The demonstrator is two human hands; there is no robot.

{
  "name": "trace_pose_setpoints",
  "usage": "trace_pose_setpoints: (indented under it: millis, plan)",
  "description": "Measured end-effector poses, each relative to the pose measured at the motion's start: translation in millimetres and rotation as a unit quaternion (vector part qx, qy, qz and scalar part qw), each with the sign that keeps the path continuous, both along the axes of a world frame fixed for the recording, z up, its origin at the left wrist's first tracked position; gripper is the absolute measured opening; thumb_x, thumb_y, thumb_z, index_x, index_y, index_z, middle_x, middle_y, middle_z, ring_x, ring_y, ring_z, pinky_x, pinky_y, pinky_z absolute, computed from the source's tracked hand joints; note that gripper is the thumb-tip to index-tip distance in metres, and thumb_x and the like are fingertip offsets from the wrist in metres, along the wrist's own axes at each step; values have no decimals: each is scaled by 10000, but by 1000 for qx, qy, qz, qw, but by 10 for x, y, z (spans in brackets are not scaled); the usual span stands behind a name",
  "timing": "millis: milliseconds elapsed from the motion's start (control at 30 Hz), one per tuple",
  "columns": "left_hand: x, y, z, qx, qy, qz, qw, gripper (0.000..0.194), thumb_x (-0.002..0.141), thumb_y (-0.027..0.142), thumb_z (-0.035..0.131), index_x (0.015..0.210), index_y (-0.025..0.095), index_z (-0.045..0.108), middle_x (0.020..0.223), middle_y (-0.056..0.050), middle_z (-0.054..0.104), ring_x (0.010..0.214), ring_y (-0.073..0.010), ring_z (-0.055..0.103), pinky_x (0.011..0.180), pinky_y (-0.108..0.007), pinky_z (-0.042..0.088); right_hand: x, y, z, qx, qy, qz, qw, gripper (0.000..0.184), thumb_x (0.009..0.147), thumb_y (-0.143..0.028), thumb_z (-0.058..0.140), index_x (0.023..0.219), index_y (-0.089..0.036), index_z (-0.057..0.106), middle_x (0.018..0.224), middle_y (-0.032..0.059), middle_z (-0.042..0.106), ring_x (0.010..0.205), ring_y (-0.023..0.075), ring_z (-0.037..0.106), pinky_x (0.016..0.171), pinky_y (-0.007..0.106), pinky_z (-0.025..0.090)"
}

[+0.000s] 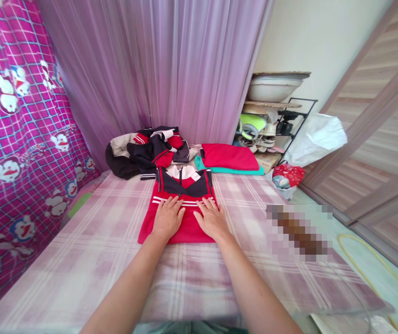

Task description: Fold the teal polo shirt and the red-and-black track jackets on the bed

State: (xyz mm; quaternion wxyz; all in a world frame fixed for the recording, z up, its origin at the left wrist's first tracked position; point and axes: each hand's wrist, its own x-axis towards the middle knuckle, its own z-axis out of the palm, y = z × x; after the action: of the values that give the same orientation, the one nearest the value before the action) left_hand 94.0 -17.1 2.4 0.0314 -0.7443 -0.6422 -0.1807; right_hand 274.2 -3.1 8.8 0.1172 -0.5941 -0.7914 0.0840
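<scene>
A red jacket (188, 232) with a dark upper part, white stripes and a pale collar lining lies folded into a neat block in front of me. My left hand (169, 217) rests flat on its left half, fingers spread just over the stripes. On the right half lies my right hand (212, 219), also palm down with its fingers apart. Both hands touch the cloth and grip nothing. The collar points away from me.
A plaid sheet (98, 250) covers the surface. Behind the jacket sit a heap of dark, red and grey clothes (153, 150) and a folded red and teal stack (230, 157). A shoe rack (291, 134) and white bag (319, 137) stand right; a pixelated patch hides something nearby.
</scene>
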Motion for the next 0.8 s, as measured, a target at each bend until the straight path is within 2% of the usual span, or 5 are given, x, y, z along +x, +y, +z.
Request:
trace_pose_setpoints:
  millis: [167,333,533,800]
  plan:
    - [-293,38,-44,30,-56,-9,998,420,984,353,377,1240,197,671,1351,-97,644,1311,-251,540,1148,-468,387,14,23,-9,-8,2,3,1000,538,1000,-466,367,1485,-251,458,1590,80,363,1490,283,241,1170,552,200]
    - [-521,63,-89,27,-109,-1,994,433,977,362,373,1236,173,663,1339,-103,651,1261,-238,582,1135,-439,419,23,28,-21,-4,-1,8,1000,530,997,-449,386,1474,-236,475,1580,94,379,1485,283,257,1168,528,212]
    - [-517,55,-119,38,-119,0,992,417,961,372,390,1229,193,655,1336,-94,652,1257,-241,581,1128,-456,428,30,14,-21,16,12,12,1000,519,993,-446,403,1451,-226,508,1562,95,411,1473,277,288,1175,478,214]
    - [-546,79,-137,38,-120,-6,992,416,951,389,395,1216,197,651,1343,-101,646,1269,-250,574,1128,-472,428,30,7,1,16,22,14,1000,516,990,-454,403,1443,-235,518,1551,84,430,1469,275,294,1180,476,207]
